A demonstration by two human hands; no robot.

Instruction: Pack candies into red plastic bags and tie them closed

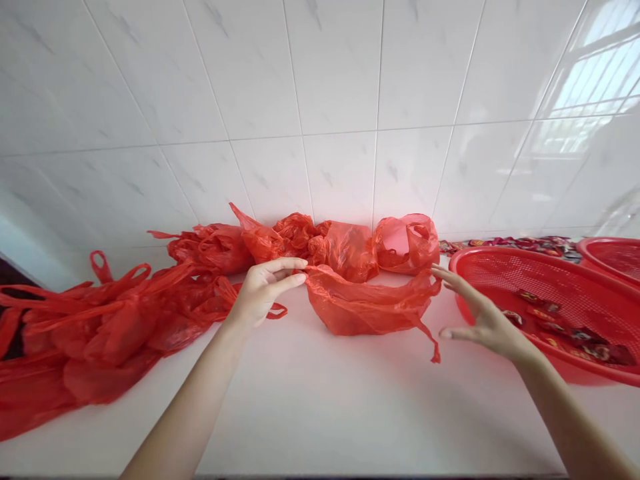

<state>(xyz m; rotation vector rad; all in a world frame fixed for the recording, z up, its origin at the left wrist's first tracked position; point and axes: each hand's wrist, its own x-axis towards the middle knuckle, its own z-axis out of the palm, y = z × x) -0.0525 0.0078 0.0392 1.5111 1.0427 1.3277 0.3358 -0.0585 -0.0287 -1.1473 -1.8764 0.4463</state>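
A red plastic bag (367, 303) lies open on the white counter (320, 400) in the middle. My left hand (263, 288) pinches the bag's left rim between thumb and fingers. My right hand (483, 313) hovers at the bag's right rim with fingers stretched out and apart, fingertips touching or just short of the plastic. Behind the bag, several filled and knotted red bags (345, 247) stand in a row against the tiled wall.
A heap of flat red bags (100, 320) covers the counter's left side. On the right, a red mesh basket (550, 280) holds several small wrapped sweets (560, 327). A second red basket (613, 257) sits behind it, with more sweets (520, 245) along the wall.
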